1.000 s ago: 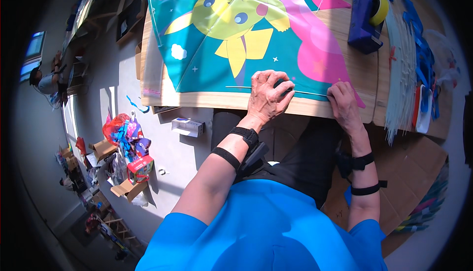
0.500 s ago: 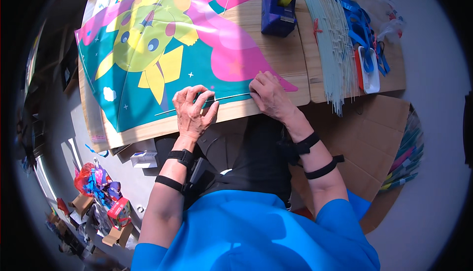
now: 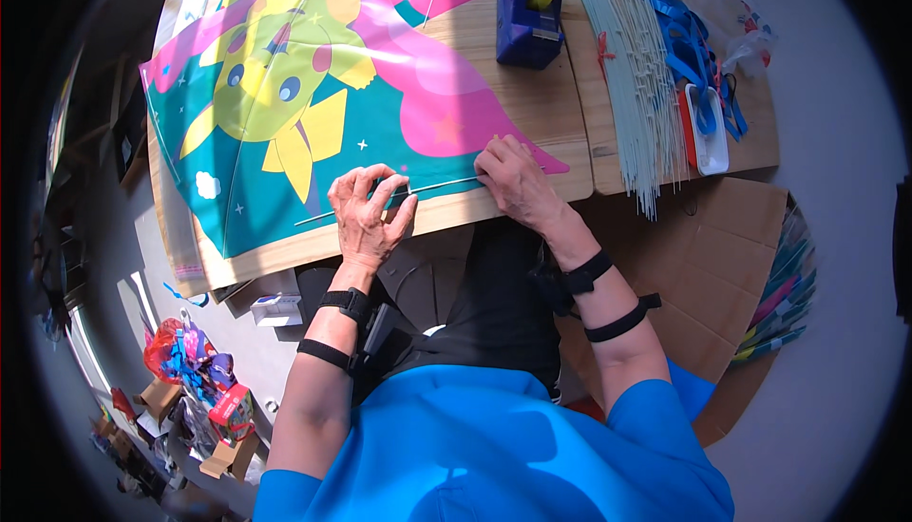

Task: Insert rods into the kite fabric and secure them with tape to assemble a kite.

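A kite sheet [image 3: 370, 147] of thin shiny plastic, teal and pink with a yellow cartoon creature, lies spread on the wooden table. Along its near edge runs a thin pale rod [image 3: 445, 185]. My left hand [image 3: 366, 218] is curled over the rod, thumb and forefinger bent around it with a small dark gap between the tips. At the sheet's right corner, my right hand [image 3: 518, 183] pinches the rod's other end against the edge; its fingertips are partly hidden by the hand itself.
A blue tape dispenser [image 3: 528, 33] with yellow tape stands behind my right hand. Farther right are a bundle of thin white rods [image 3: 635, 94], blue ribbon [image 3: 686, 42] and a white-and-red tray [image 3: 711, 142]. A cardboard box [image 3: 712, 256] stands below; floor clutter [image 3: 204, 379] lies left.
Both hands keep their places on the rod and sheet. The whole view has shifted very slightly, with the table appearing a little farther left.
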Available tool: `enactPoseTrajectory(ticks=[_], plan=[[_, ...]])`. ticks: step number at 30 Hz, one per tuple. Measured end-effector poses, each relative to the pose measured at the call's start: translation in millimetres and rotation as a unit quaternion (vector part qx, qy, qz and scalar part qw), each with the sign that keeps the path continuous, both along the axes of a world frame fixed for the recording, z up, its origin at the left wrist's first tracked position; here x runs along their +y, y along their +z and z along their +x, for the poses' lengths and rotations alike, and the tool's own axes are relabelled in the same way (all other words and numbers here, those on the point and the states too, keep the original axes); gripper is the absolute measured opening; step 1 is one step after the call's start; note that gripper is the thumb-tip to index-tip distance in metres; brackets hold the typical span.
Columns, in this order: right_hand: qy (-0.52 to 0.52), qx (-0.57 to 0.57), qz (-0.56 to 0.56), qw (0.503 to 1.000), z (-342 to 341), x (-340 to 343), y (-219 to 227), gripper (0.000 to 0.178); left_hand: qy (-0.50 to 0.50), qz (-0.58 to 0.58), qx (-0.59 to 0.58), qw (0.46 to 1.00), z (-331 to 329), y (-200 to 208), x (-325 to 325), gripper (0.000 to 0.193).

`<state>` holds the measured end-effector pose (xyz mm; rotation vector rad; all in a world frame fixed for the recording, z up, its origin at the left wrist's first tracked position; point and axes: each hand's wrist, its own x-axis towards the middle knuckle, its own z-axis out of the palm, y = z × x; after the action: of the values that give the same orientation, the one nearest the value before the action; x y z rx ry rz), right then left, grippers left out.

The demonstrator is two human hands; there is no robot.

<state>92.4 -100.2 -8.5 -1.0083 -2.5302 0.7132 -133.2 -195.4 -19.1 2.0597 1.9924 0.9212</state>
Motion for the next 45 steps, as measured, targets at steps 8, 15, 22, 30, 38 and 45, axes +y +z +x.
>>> enactPoseTrajectory(ticks=[8, 15, 22, 30, 38, 45], plan=[[-0.003, 0.014, 0.02, 1.0, -1, 0, 0, 0.015, -0.002, -0.009, 0.001, 1.0, -1, -2, -1, 0.026], [0.004, -0.015, -0.001, 1.0, 0, 0, 1, 0.015, -0.002, -0.018, -0.005, 1.0, -3, -1, -2, 0.028], [0.007, -0.015, -0.016, 1.0, -2, 1, 9, 0.022, -0.002, 0.004, -0.012, 1.0, -4, -5, 0, 0.054], [0.02, -0.003, -0.041, 0.999, -6, 2, 15, 0.029, -0.007, -0.005, -0.027, 1.0, -10, 0, -8, 0.073], [-0.074, 0.065, 0.075, 0.992, 18, -9, 46, 0.026, -0.046, 0.018, -0.048, 0.998, -6, 3, 0, 0.076], [-0.434, 0.083, 0.095, 0.892, 112, -26, 38, 0.006, -0.015, 0.054, -0.014, 0.998, -5, 30, -36, 0.073]])
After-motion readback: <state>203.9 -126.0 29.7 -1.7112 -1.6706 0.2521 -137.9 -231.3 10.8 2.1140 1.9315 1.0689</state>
